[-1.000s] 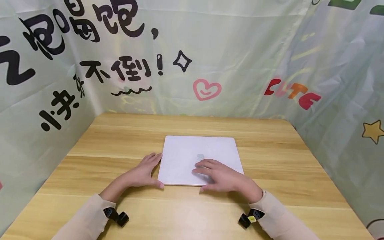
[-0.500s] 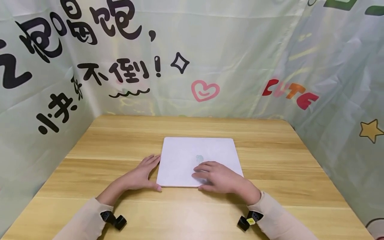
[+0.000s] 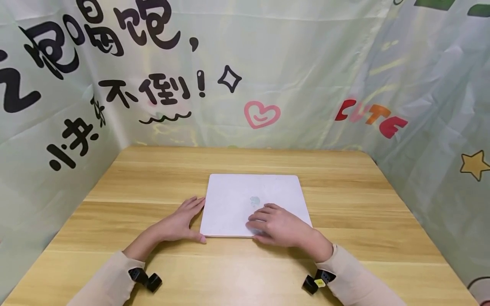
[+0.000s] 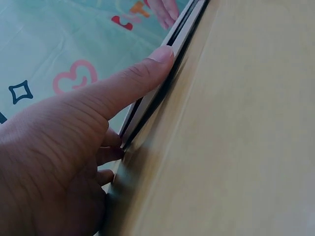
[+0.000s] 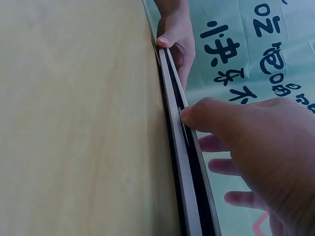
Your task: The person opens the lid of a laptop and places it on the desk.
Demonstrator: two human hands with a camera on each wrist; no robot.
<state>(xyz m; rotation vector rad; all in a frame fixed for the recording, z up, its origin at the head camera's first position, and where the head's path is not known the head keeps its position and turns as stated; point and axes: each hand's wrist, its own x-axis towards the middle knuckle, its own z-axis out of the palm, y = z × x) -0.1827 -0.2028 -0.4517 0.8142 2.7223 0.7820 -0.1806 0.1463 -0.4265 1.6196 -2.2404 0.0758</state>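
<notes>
A silver laptop (image 3: 229, 204) lies flat on the table, its lid down with a dark gap along the front edge. My left hand (image 3: 181, 223) holds its front left corner, fingers along the left side and thumb on the front edge. In the left wrist view, that thumb (image 4: 160, 56) lies against the front edge. My right hand (image 3: 281, 225) is over the front right half of the lid, fingers spread and slightly bent. The right wrist view shows its thumb (image 5: 189, 115) touching the lid's front edge at the gap, the other fingers apart from each other.
The wooden table (image 3: 245, 272) extends around the laptop on all sides. A pale green printed curtain (image 3: 306, 63) encloses the back and both sides. Black wrist cameras sit at the cuffs of both beige sleeves (image 3: 107, 280).
The right fingers have shifted slightly toward the right, and the thumb has drawn in at the front edge. The left hand stays at the corner. The laptop has not visibly moved on the table.
</notes>
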